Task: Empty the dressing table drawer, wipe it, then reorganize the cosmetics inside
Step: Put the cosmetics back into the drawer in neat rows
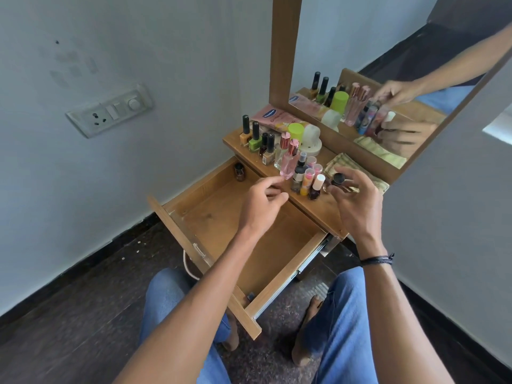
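The pulled-out drawer (227, 220) sits nearly bare, while the cosmetics (288, 159) crowd the tabletop beside a folded cloth (340, 163), likely ready for wiping. The right hand (357, 206) pinches a dark-capped jar (338, 179). The left hand (266, 203) is curled, its grip too blurred to tell.

Left hand (263, 203) above the open drawer (219, 217), right hand (354, 202) around a small dark jar (338, 178)

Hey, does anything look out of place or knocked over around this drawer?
One small dark bottle stands in the far left corner of the open drawer, while the other cosmetics are lined up on the tabletop. Nothing looks spilled or broken.
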A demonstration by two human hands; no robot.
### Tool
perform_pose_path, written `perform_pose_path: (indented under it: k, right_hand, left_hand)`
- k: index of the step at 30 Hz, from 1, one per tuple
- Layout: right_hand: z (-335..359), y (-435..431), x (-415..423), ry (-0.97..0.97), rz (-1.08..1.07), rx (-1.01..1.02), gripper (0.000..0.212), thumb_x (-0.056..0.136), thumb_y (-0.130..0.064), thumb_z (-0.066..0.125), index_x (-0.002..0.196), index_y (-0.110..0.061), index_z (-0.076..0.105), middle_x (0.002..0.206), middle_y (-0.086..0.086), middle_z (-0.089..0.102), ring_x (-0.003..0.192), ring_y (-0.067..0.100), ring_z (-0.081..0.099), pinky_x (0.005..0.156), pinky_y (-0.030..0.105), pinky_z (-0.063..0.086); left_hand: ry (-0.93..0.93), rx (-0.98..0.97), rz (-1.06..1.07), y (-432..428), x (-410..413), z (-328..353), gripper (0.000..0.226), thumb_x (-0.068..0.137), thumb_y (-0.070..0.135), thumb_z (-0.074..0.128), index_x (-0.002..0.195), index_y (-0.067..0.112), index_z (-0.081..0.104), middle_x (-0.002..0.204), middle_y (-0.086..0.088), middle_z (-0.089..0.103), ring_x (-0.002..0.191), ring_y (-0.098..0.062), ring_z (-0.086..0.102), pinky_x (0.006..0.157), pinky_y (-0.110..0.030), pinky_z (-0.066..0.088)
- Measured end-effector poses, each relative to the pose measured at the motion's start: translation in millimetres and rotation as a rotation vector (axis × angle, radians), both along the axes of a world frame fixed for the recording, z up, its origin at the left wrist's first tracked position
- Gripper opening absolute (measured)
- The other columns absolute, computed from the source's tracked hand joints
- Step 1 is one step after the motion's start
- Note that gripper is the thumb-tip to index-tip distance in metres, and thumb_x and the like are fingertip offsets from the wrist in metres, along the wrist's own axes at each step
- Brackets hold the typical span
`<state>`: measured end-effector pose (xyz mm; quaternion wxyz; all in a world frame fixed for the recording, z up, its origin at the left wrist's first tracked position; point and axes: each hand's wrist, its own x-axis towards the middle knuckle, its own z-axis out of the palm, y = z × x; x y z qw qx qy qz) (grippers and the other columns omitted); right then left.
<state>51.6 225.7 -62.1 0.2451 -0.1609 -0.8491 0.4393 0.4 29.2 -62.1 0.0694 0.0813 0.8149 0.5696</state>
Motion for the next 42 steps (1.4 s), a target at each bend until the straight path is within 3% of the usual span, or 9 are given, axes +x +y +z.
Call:
perform_pose_path:
  k: [6,10,12,16,19,27,31,36,42]
  right_hand:
    - [-6.7,-7.3,19.3,0.012,-0.067,-0.065,0.047,0.086,-0.008,0.079,0.127,-0.027,0.067,0.118,-0.008,0.069,0.094,-0.009,0.061,0.077,0.001,0.045]
    - [-8.8,-8.6,22.7,0.022,-0.034,-0.044,0.046,0.087,-0.006,0.076,0.127,-0.026,0.066,0.120,-0.009,0.068,0.099,0.006,0.066,0.078,0.001,0.045]
    - [-9.3,-8.2,21.9,0.020,-0.018,-0.050,0.043,0.087,-0.006,0.076,0.125,-0.025,0.067,0.119,-0.010,0.067,0.100,0.007,0.067,0.077,0.001,0.045]
    - [-9.7,-8.9,20.9,0.002,-0.020,-0.091,0.041,0.088,-0.008,0.076,0.125,-0.023,0.068,0.118,-0.008,0.068,0.097,-0.007,0.062,0.076,-0.002,0.042]
    - [-10.3,-9.1,21.8,0.011,-0.025,-0.097,0.040,0.088,-0.007,0.076,0.125,-0.021,0.069,0.117,-0.007,0.068,0.096,-0.010,0.061,0.076,-0.001,0.042]
    - [-14.6,-14.3,25.4,0.038,-0.049,-0.104,0.044,0.086,-0.011,0.079,0.127,-0.022,0.069,0.117,-0.004,0.070,0.099,0.006,0.069,0.077,-0.001,0.044]
    - [-15.9,-18.5,30.6,0.041,-0.084,-0.111,0.051,0.086,-0.017,0.081,0.134,-0.024,0.065,0.117,-0.003,0.071,0.098,0.004,0.069,0.078,0.001,0.047]
    - [-17.7,-25.7,40.9,0.061,-0.084,-0.104,0.057,0.087,-0.020,0.081,0.140,-0.024,0.060,0.117,-0.007,0.070,0.100,0.001,0.069,0.084,0.016,0.056]
    - [-16.1,-56.3,41.9,0.099,0.082,0.011,0.058,0.087,-0.012,0.080,0.140,-0.022,0.058,0.117,-0.006,0.069,0.099,-0.001,0.066,0.078,0.005,0.049]
  left_hand:
    - [0.039,0.010,0.010,28.0,-2.4,-6.9,0.049,0.086,0.009,0.076,0.132,0.019,0.064,0.128,0.001,0.067,0.107,-0.011,0.067,0.079,-0.006,0.051]
    - [0.049,0.004,0.053,33.7,-2.7,-9.8,0.047,0.086,0.011,0.078,0.129,0.022,0.064,0.121,0.002,0.070,0.108,-0.012,0.066,0.086,-0.019,0.056]
    - [0.047,0.008,0.050,34.7,-2.5,-10.8,0.047,0.086,0.010,0.078,0.129,0.020,0.064,0.117,0.001,0.072,0.105,-0.010,0.067,0.083,-0.015,0.055]
    - [0.100,-0.030,0.056,35.2,-4.5,-14.2,0.047,0.084,0.011,0.079,0.127,0.019,0.064,0.112,0.002,0.072,0.101,-0.011,0.067,0.087,-0.024,0.055]
    - [0.124,-0.058,0.068,36.0,-4.6,-13.5,0.045,0.084,0.014,0.080,0.125,0.017,0.064,0.110,0.003,0.071,0.098,-0.009,0.065,0.081,-0.011,0.048]
    - [0.149,-0.058,0.096,36.1,-1.9,-16.6,0.031,0.083,0.015,0.082,0.108,0.017,0.064,0.097,0.003,0.069,0.083,0.001,0.063,0.069,-0.003,0.044]
    - [0.146,-0.044,0.104,32.3,0.6,-19.9,0.031,0.083,0.017,0.082,0.109,0.018,0.064,0.100,0.005,0.071,0.088,-0.003,0.065,0.078,-0.020,0.054]
    - [0.146,-0.017,0.125,15.2,6.9,-20.0,0.029,0.083,0.023,0.081,0.107,0.022,0.065,0.102,0.009,0.071,0.091,-0.007,0.065,0.079,-0.026,0.054]
    - [0.099,-0.069,0.241,-31.6,8.8,-25.3,0.027,0.083,0.028,0.081,0.106,0.023,0.067,0.095,0.014,0.071,0.085,0.002,0.064,0.071,-0.012,0.049]
